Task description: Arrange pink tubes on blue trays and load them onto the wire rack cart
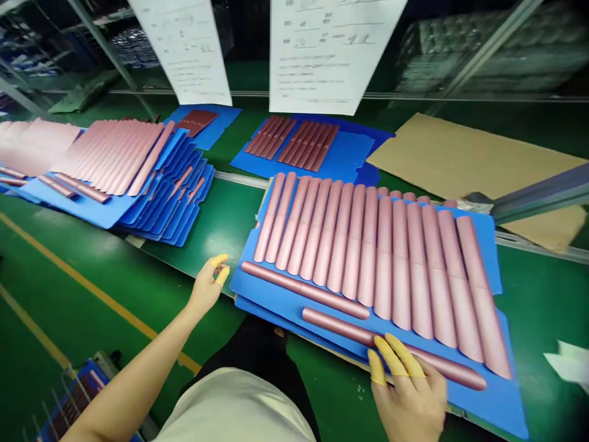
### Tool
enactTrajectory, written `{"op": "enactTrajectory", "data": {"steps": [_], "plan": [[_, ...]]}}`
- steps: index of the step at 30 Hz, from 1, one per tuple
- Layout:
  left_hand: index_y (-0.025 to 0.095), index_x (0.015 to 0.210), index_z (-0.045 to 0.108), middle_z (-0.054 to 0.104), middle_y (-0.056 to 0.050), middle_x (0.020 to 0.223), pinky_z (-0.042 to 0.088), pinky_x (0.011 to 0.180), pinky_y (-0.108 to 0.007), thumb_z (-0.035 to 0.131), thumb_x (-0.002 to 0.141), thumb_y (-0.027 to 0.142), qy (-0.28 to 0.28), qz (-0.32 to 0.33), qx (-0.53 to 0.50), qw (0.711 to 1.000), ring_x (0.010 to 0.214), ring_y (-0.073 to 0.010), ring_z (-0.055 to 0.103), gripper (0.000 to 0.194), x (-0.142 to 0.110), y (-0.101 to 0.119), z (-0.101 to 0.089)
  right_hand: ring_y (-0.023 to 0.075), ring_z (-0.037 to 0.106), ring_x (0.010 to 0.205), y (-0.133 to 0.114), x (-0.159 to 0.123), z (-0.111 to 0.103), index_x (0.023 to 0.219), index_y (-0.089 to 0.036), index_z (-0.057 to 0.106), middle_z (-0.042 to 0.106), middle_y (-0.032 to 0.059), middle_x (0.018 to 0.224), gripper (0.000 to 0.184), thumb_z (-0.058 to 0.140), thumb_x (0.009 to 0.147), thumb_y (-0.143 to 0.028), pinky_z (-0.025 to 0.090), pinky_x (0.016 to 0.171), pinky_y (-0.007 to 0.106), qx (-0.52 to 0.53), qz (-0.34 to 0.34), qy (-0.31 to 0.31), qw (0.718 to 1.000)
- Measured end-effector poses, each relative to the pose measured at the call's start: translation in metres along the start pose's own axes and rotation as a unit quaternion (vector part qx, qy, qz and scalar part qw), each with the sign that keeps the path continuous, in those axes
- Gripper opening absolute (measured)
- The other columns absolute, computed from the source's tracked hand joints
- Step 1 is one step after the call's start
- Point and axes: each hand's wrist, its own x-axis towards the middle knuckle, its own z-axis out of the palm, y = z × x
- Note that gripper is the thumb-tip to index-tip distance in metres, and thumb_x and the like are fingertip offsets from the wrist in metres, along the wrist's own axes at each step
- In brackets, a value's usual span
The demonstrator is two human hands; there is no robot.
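The right hand (409, 387) rests yellow finger cots (391, 356) over the frontmost pink metallic tube (338, 325), near the blue sheet's (271, 292) front edge; whether it pinches cannot be told. The left hand's (208, 283) grip is spread. Light contact should spare the finish. The hanging papers' (329, 67) print is too blurred to read.

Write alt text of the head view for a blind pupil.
A right hand with yellow finger covers touches a pink strip near the front edge of a blue sheet. A row of similar strips lies behind. The left hand hovers empty beside the sheet.
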Motion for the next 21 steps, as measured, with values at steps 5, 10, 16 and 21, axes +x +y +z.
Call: {"op": "enactTrajectory", "data": {"steps": [5, 10, 16, 21], "plan": [[0.020, 0.109, 0.058, 0.059, -0.004, 0.096, 0.051, 0.076, -0.029, 0.049, 0.085, 0.036, -0.099, 0.038, 0.063, 0.992, 0.080, -0.0144, 0.058, 0.030, 0.028, 0.004, 0.007, 0.0211, 0.055, 0.089, -0.004, 0.006, 0.003, 0.110, -0.020, 0.058, 0.065, 0.0062, 0.103, 0.040, 0.070, 0.073, -0.016, 0.043, 0.076, 0.036, -0.030, 0.056, -0.024, 0.998], [0.021, 0.105, 0.060, 0.061, -0.004, 0.096, 0.050, 0.078, -0.028, 0.046, 0.088, 0.038, -0.179, 0.077, 0.089, 0.977, 0.086, -0.0158, 0.059, 0.028, 0.033, 0.008, 0.011, 0.0191, 0.053, 0.090, -0.006, 0.010, 0.006, 0.109, -0.023, 0.059, 0.065, 0.0039, 0.101, 0.040, 0.069, 0.072, -0.012, 0.041, 0.074, 0.033, -0.005, 0.057, -0.030, 0.998], [0.021, 0.104, 0.060, 0.061, -0.003, 0.096, 0.052, 0.077, -0.027, 0.046, 0.089, 0.034, -0.233, 0.098, 0.083, 0.964, 0.085, -0.0143, 0.061, 0.025, 0.029, 0.019, 0.018, 0.0186, 0.053, 0.093, -0.008, 0.012, 0.005, 0.111, -0.027, 0.059, 0.064, 0.0031, 0.103, 0.042, 0.068, 0.073, -0.012, 0.042, 0.078, 0.033, -0.005, 0.063, -0.045, 0.997], [0.023, 0.110, 0.058, 0.059, -0.005, 0.102, 0.051, 0.083, -0.035, 0.047, 0.089, 0.028, -0.170, 0.181, 0.145, 0.958, 0.095, -0.0178, 0.058, 0.023, 0.031, 0.038, 0.019, 0.0219, 0.054, 0.093, -0.014, 0.015, 0.005, 0.103, -0.023, 0.060, 0.063, 0.0069, 0.104, 0.035, 0.071, 0.071, -0.013, 0.042, 0.076, 0.036, 0.007, 0.096, -0.022, 0.995]]}}
